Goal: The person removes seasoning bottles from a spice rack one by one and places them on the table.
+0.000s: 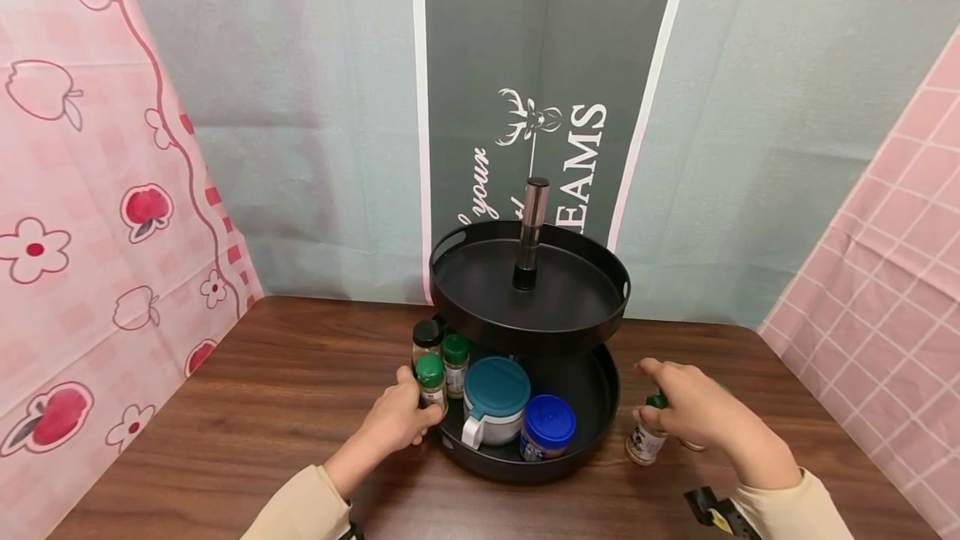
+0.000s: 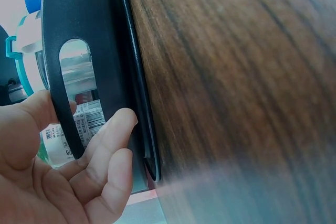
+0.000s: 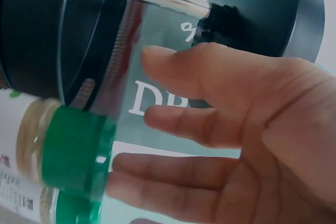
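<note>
A black two-tier round tray stand (image 1: 531, 473) stands on the table. My left hand (image 1: 393, 415) grips the lower tier's wall at its left, thumb inside the rim and fingers outside, as the left wrist view shows. Right by that thumb is a green-capped spice jar (image 1: 431, 372) inside the tier. On the right, my right hand (image 1: 701, 411) hovers over two green-capped spice jars; the nearer jar (image 1: 645, 445) is partly covered by it. In the right wrist view its fingers are spread and hold nothing, with fingertips close to a green cap (image 3: 79, 150).
The lower tier also holds a black-capped jar (image 1: 427, 334), another green-capped jar (image 1: 455, 365), a teal-lidded container (image 1: 497, 388) with a white handle, and a blue-lidded jar (image 1: 550, 422). Above them sits the upper tier (image 1: 480, 282), with a central post (image 1: 532, 227). Fabric hangs behind the table.
</note>
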{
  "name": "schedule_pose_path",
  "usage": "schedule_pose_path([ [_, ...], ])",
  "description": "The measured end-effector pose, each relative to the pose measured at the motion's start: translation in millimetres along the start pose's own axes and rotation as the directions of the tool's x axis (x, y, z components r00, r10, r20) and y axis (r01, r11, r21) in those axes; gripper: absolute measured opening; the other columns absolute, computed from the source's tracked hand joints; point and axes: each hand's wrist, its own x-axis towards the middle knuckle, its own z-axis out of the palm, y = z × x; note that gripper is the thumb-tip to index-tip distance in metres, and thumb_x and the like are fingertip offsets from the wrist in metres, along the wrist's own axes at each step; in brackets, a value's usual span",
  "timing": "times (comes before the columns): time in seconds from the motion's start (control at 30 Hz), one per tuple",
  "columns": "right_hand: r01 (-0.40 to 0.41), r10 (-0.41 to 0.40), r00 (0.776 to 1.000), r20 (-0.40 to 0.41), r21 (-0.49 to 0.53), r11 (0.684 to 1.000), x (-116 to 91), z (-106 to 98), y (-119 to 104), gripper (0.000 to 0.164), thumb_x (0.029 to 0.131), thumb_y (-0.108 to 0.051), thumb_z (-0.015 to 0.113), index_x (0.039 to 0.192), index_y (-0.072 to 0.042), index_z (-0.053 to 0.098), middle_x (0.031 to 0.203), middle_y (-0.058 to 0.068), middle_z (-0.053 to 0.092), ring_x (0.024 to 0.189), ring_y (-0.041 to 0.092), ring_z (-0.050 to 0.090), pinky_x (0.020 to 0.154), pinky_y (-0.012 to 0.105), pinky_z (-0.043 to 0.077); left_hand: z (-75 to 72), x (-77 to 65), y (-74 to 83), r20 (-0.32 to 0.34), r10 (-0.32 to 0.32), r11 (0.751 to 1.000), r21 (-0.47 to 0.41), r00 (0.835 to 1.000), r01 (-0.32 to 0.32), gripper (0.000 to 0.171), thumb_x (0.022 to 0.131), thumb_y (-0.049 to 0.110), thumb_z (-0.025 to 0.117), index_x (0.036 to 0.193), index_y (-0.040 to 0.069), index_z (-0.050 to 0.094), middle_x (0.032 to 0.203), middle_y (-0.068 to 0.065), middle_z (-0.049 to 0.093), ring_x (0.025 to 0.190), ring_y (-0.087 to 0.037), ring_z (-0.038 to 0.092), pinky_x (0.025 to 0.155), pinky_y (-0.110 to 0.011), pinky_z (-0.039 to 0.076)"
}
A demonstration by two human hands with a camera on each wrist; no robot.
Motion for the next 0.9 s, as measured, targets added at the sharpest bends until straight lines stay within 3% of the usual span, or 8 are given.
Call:
schedule_pose_path([
  [0.1,0.035,-0.035,0.998,-0.045,-0.003,0.999,2,0,-7,0.047,0.077,-0.024,0.070,0.113,0.002,0.053,0.101,0.017,0.061,0.088,0.032,0.057,0.069,0.047,0.050,0.0,0.2,-0.7,-0.003,-0.001,1.000,0.001,1.000,0.001,0.051,0.073,0.019,0.066,0.104,-0.006,0.034,0.050,-0.002,0.053,0.040,-0.012,0.051,0.044,-0.031,0.043],
  [0.33,0.043,-0.041,0.998,-0.048,0.040,0.998,10,8,-19,0.041,0.077,-0.023,0.069,0.109,-0.001,0.055,0.094,0.012,0.063,0.084,0.027,0.059,0.065,0.043,0.051,0.5,0.3,-0.9,-0.004,-0.007,1.000,0.005,1.000,0.007,0.052,0.074,0.020,0.066,0.106,-0.007,0.034,0.049,-0.002,0.053,0.040,-0.012,0.051,0.044,-0.031,0.043],
  [0.43,0.023,-0.021,0.999,-0.049,0.059,0.998,11,13,-23,0.042,0.078,-0.020,0.069,0.111,0.001,0.054,0.084,0.007,0.061,0.072,0.019,0.057,0.060,0.037,0.050,1.1,0.2,-1.1,0.000,-0.008,1.000,0.002,1.000,0.008,0.053,0.074,0.020,0.066,0.107,-0.007,0.033,0.050,-0.002,0.053,0.040,-0.012,0.051,0.044,-0.031,0.044],
  [0.53,-0.010,0.014,0.999,-0.049,0.094,0.995,12,19,-27,0.044,0.079,-0.017,0.066,0.115,0.004,0.051,0.064,0.000,0.053,0.053,0.011,0.047,0.050,0.030,0.043,1.4,-0.5,-0.8,0.002,-0.008,1.000,0.001,1.000,0.008,0.054,0.074,0.020,0.066,0.107,-0.007,0.033,0.050,-0.002,0.053,0.040,-0.012,0.051,0.044,-0.031,0.044],
  [0.67,-0.069,0.076,0.995,-0.061,0.111,0.991,13,27,-35,0.045,0.081,-0.014,0.063,0.117,0.008,0.050,0.051,-0.004,0.041,0.041,0.008,0.035,0.045,0.027,0.035,0.9,-1.6,-0.4,0.004,-0.007,1.000,-0.007,1.000,0.007,0.054,0.074,0.019,0.066,0.107,-0.008,0.033,0.050,-0.002,0.052,0.040,-0.013,0.051,0.044,-0.031,0.044],
  [0.8,-0.147,0.155,0.986,-0.067,0.106,0.983,14,33,-40,0.043,0.081,-0.014,0.062,0.115,0.010,0.051,0.051,-0.002,0.043,0.046,0.012,0.042,0.048,0.030,0.041,0.3,-1.4,-0.1,0.000,-0.001,1.000,-0.010,1.000,0.001,0.053,0.074,0.018,0.066,0.107,-0.008,0.033,0.050,-0.002,0.053,0.040,-0.013,0.051,0.044,-0.031,0.044],
  [0.9,-0.182,0.188,0.980,-0.062,0.086,0.979,15,37,-40,0.041,0.081,-0.013,0.062,0.112,0.011,0.052,0.058,0.002,0.052,0.059,0.018,0.055,0.054,0.037,0.048,0.1,-0.5,-0.3,0.000,0.001,1.000,-0.008,1.000,-0.001,0.053,0.074,0.018,0.065,0.107,-0.008,0.033,0.050,-0.002,0.053,0.040,-0.013,0.051,0.044,-0.030,0.045],
])
